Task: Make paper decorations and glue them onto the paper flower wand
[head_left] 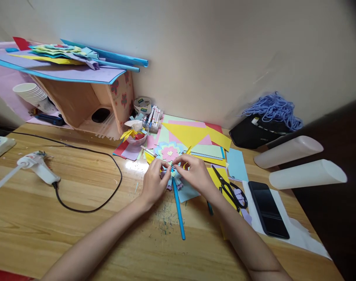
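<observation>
A layered paper flower point(168, 151), pink, pale green and light blue with a small cream heart at its centre, lies on the table. Below it is a pleated purple and blue paper part, and a blue paper stem point(178, 210) runs from there toward me. My left hand point(156, 177) is closed in a pinch at the flower's lower edge. From the other side my right hand point(192, 171) pinches at the same spot, fingertips almost meeting the left ones. The fingers hide exactly which bit of paper is between them.
Black scissors point(230, 189) and a phone point(268, 208) lie to the right, near two white cylinders point(308, 173). A white glue gun point(39, 166) with a black cord lies left. Behind are coloured paper sheets point(186, 134), a bowl of scraps point(135, 136) and a cardboard box point(122, 103).
</observation>
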Motion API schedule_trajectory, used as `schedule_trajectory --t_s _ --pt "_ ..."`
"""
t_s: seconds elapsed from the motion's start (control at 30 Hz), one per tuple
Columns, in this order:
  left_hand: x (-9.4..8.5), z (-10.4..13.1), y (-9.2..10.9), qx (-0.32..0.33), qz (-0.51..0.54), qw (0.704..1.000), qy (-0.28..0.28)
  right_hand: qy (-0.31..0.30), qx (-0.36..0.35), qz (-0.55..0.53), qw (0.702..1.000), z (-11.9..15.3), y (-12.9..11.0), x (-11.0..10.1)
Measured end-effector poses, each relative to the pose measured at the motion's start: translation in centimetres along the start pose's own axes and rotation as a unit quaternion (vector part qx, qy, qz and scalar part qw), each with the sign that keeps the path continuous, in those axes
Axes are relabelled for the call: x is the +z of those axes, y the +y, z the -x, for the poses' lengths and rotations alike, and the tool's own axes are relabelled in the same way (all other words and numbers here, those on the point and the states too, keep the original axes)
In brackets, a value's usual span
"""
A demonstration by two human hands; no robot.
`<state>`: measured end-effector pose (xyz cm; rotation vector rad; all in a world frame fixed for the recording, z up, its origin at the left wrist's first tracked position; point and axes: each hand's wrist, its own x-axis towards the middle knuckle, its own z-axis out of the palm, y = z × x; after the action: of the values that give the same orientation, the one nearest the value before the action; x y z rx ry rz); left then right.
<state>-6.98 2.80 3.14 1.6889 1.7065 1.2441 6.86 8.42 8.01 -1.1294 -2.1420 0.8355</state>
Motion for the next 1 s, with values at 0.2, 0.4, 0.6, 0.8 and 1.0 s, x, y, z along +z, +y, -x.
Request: schedule_trajectory --t_s 0.2,0.4,0.6,0.8,1.0 --pt "0.3 -0.2 -1.2 -0.010 -0.013 1.000 0.018 0.036 0.084 -0.066 0.994 -1.8 1.6 0.4" --pt "0.8 0.0 -2.6 0.006 -0.065 0.998 0.004 0.000 0.151 -0.113 0.982 -5.1 4.6 1.6" --pt "1.0 0.0 -3.0 0.008 -0.055 0.998 -0.011 -0.010 0.151 -0.082 0.985 -5.8 4.9 2.4" --pt "1.1 -0.1 -3.0 0.011 -0.046 0.999 -0.004 -0.009 0.156 -0.052 0.986 -5.8 4.7 2.5" --pt "1.1 -0.1 -3.1 0.010 -0.049 0.999 -0.007 -0.004 0.156 -0.030 0.987 -5.9 4.4 2.7"
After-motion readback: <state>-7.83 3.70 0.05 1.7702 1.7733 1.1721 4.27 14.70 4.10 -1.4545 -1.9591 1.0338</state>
